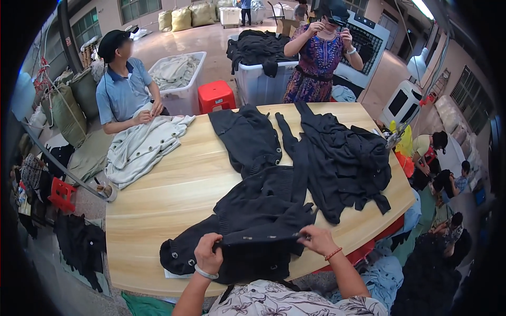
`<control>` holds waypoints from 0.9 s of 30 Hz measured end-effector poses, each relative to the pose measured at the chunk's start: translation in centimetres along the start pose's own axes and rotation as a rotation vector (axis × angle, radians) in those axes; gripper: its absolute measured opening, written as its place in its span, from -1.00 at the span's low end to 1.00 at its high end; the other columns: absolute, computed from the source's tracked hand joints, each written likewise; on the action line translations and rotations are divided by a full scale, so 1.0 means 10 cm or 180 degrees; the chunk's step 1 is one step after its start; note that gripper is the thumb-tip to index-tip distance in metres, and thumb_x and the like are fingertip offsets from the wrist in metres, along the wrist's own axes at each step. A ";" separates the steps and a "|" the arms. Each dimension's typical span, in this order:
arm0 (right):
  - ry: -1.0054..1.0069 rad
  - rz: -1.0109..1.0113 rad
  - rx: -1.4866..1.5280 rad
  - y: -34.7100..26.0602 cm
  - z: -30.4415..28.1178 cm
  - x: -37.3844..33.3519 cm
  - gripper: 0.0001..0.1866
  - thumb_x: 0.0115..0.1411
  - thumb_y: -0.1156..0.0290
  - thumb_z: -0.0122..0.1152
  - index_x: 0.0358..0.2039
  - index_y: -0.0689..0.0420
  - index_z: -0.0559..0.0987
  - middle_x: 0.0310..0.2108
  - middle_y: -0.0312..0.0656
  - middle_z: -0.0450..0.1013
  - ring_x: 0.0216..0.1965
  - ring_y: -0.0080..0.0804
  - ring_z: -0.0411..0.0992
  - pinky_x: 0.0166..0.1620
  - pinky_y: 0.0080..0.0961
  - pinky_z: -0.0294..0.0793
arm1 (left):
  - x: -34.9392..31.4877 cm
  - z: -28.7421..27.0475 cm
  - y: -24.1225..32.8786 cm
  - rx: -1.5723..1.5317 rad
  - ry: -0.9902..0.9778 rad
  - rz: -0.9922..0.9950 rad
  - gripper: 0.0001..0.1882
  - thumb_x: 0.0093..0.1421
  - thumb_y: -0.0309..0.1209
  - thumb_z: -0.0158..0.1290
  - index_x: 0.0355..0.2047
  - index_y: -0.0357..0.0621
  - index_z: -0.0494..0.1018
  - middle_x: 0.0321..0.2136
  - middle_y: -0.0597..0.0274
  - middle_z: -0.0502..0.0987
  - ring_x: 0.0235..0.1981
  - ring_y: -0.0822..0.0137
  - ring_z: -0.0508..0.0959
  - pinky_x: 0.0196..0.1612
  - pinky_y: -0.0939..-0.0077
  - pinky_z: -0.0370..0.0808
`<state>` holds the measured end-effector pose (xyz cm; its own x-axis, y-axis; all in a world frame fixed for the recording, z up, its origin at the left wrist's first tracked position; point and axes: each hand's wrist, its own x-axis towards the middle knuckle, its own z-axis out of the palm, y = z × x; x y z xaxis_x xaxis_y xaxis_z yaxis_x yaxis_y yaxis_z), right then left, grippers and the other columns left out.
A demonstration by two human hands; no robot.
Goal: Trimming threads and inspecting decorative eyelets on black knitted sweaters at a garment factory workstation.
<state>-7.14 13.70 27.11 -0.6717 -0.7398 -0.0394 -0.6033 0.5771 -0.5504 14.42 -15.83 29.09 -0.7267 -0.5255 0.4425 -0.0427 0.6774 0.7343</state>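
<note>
A black knitted cardigan (263, 216) with ring-shaped buttons lies spread at the near edge of the table. My left hand (209, 256) is closed on its front edge, next to a sleeve with two shiny rings. Farther right along the same edge, my right hand (319, 241) pinches the cloth, so the edge is stretched between both hands. Small light marks show along this edge. Beyond it lies another black knit garment (247, 138), and a heap of black knitwear (345, 163) spreads to the right.
Across the wooden table (153, 216), a person in a blue shirt handles a white cardigan (147, 142). Another person stands at the far side, hands raised. Behind them are a red stool (216, 97) and bins of clothes. A cup of tools (105, 191) hangs at the left edge.
</note>
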 end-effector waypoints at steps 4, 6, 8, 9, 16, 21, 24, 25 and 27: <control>-0.0271 -0.0154 0.0319 -0.14 0.46 -0.22 -0.75 0.11 0.21 0.27 -0.22 0.02 0.61 -0.29 -0.22 0.54 -0.25 -0.20 0.53 -0.21 -0.35 0.51 | -0.29 0.06 -0.01 -0.0125 -0.0131 -0.0011 -0.64 -0.22 -0.76 0.00 -0.34 -0.21 0.45 -0.39 0.06 0.53 -0.34 0.04 0.55 -0.26 0.34 0.51; -0.0357 -0.0321 0.0910 -0.57 0.48 -0.08 -0.75 0.15 0.31 0.25 -0.15 0.05 0.59 -0.27 -0.21 0.55 -0.29 -0.27 0.54 -0.22 -0.42 0.51 | -0.32 0.08 0.02 -0.0288 -0.0096 0.0004 -0.64 -0.22 -0.76 -0.01 -0.35 -0.21 0.46 -0.38 0.05 0.54 -0.35 0.04 0.56 -0.25 0.36 0.51; -0.0447 -0.0374 0.2026 -0.95 0.53 0.06 -0.68 0.16 0.39 0.27 -0.05 0.07 0.56 -0.28 -0.20 0.54 -0.34 -0.43 0.51 -0.22 -0.53 0.49 | -0.29 0.09 0.08 -0.0544 -0.0054 -0.0014 -0.62 -0.23 -0.77 -0.04 -0.34 -0.22 0.46 -0.38 0.05 0.54 -0.36 0.07 0.57 -0.26 0.39 0.51; -0.0587 -0.0269 0.2478 -1.03 0.63 0.14 -0.59 0.15 0.40 0.30 0.03 0.11 0.51 -0.30 -0.22 0.52 -0.36 -0.56 0.44 -0.21 -0.59 0.47 | -0.25 0.12 0.10 -0.0780 -0.0068 -0.0161 -0.61 -0.22 -0.78 -0.06 -0.33 -0.22 0.46 -0.37 0.05 0.55 -0.35 0.10 0.58 -0.24 0.43 0.52; -0.1016 -0.0408 0.2955 -1.61 0.44 0.35 -0.49 0.08 0.57 0.31 0.08 0.22 0.45 -0.48 -0.45 0.38 -0.49 -0.84 0.23 -0.43 -0.83 0.23 | -0.29 0.15 0.22 -0.1764 0.0382 -0.0478 -0.65 -0.10 -0.82 -0.05 -0.27 -0.26 0.37 -0.24 0.00 0.57 -0.18 0.24 0.59 -0.06 0.49 0.49; -0.0927 -0.0466 0.2939 -1.63 0.50 0.28 -0.55 0.08 0.58 0.33 0.01 0.26 0.48 -0.43 -0.45 0.40 -0.47 -0.83 0.25 -0.40 -0.83 0.26 | -0.47 0.21 0.13 -0.2245 0.0515 -0.0645 -0.64 -0.06 -0.81 -0.02 -0.23 -0.25 0.33 -0.17 -0.09 0.56 -0.12 0.23 0.58 0.00 0.46 0.47; -0.0780 -0.0565 0.2837 -1.64 0.50 0.23 -0.58 0.07 0.58 0.33 -0.02 0.26 0.50 -0.41 -0.43 0.42 -0.45 -0.82 0.28 -0.38 -0.82 0.29 | -0.51 0.19 0.15 -0.2204 0.0433 -0.0629 -0.66 -0.01 -0.80 0.02 -0.22 -0.26 0.33 -0.15 -0.11 0.56 -0.08 0.21 0.58 0.02 0.45 0.47; -0.0776 -0.0544 0.2841 -1.64 0.49 0.22 -0.58 0.07 0.58 0.33 -0.02 0.26 0.50 -0.41 -0.43 0.42 -0.45 -0.82 0.28 -0.38 -0.82 0.29 | -0.51 0.20 0.17 -0.2210 0.0417 -0.0641 -0.66 -0.01 -0.80 0.02 -0.22 -0.26 0.33 -0.15 -0.11 0.56 -0.08 0.21 0.58 0.02 0.45 0.47; -0.0792 -0.0567 0.2702 -1.62 0.46 0.22 -0.60 0.08 0.55 0.32 -0.04 0.23 0.49 -0.35 -0.33 0.49 -0.43 -0.73 0.35 -0.33 -0.74 0.39 | -0.49 0.21 0.21 -0.2329 0.0477 -0.0711 -0.69 0.05 -0.78 0.05 -0.21 -0.26 0.33 -0.16 -0.11 0.56 -0.07 0.19 0.57 0.03 0.43 0.47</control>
<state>3.15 1.10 32.14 -0.4267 -0.9042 -0.0197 -0.1027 0.0701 -0.9922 16.46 -10.77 27.37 -0.6514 -0.7087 0.2708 0.3241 0.0628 0.9439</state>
